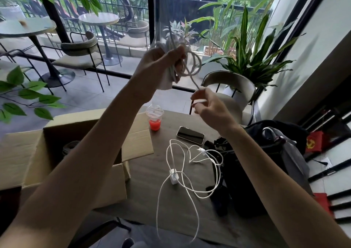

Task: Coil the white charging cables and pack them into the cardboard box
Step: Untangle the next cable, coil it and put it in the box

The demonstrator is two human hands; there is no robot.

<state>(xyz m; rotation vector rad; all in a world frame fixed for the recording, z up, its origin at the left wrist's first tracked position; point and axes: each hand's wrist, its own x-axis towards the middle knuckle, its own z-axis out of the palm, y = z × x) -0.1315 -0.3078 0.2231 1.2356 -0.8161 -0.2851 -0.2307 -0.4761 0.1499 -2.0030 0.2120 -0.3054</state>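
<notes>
My left hand is raised high over the table and grips a bundle of white cable loops. From the bundle a loose end runs down to my right hand, which pinches the cable's white tip between its fingers. A second white charging cable lies uncoiled on the wooden table, tangled around a small white plug adapter; one loop hangs over the table's front edge. The open cardboard box stands at the table's left, partly behind my left forearm.
A plastic cup of red drink and a phone lie at the table's far side. A black bag fills the right end. A chair and potted plants stand behind, by the window.
</notes>
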